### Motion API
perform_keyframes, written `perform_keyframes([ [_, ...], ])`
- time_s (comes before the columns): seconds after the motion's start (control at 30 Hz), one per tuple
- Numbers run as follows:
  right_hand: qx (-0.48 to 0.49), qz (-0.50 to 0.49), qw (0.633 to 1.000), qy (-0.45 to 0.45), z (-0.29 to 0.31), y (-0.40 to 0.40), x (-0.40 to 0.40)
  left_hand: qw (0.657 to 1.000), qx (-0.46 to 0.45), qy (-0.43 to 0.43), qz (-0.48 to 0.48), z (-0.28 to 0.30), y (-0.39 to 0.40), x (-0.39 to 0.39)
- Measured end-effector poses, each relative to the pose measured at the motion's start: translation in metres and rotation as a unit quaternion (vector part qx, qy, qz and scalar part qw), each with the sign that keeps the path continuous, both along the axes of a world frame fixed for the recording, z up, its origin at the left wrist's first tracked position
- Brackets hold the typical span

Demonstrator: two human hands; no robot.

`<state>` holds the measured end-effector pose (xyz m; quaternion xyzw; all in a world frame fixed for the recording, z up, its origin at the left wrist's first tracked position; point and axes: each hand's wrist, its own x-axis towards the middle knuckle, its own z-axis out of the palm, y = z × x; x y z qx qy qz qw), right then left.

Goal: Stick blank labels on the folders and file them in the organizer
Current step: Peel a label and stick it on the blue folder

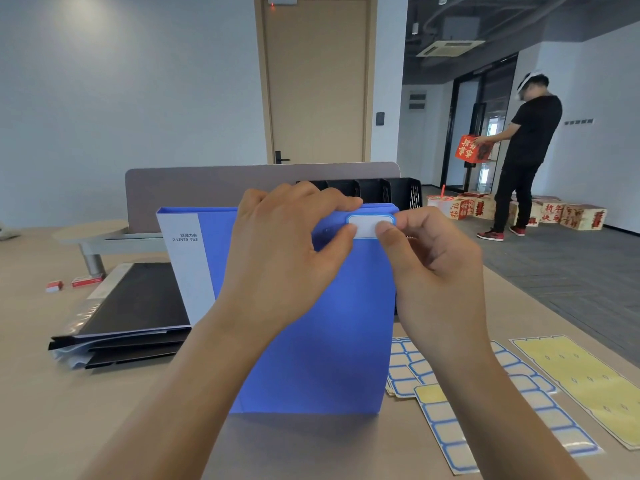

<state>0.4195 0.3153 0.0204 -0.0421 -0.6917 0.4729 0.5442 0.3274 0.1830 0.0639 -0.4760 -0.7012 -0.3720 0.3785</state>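
both hands (287,251) (429,261) press a label (369,226) on the blue folder (322,341), fingers (346,233) clamped on it — black folders (135,306) at left and the organizer (391,192) behind wait.

A blue folder (311,341) bears a white, blue-bordered label (370,225); black folders (131,306) lie beside it, near blue-bordered label sheets (446,434) and a yellow sheet (581,375).

**Desk and its load**

The tan desk (52,393) carries a blue folder (311,341) standing at centre, black folders (131,306) stacked at 9 o'clock, label sheets (540,393) at 4 o'clock, a black organizer (401,192) at 12 o'clock, small red boxes (86,281) at 10 o'clock.
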Motion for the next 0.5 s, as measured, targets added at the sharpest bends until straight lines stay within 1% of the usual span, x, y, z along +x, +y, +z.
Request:
perform_keyframes([
  [0.5, 0.011, -0.003, 1.000, -0.009, 0.0016, 0.0009, 0.0005, 1.000, -0.002, -0.013, 0.012, -0.0003, -0.0004, 0.0030],
])
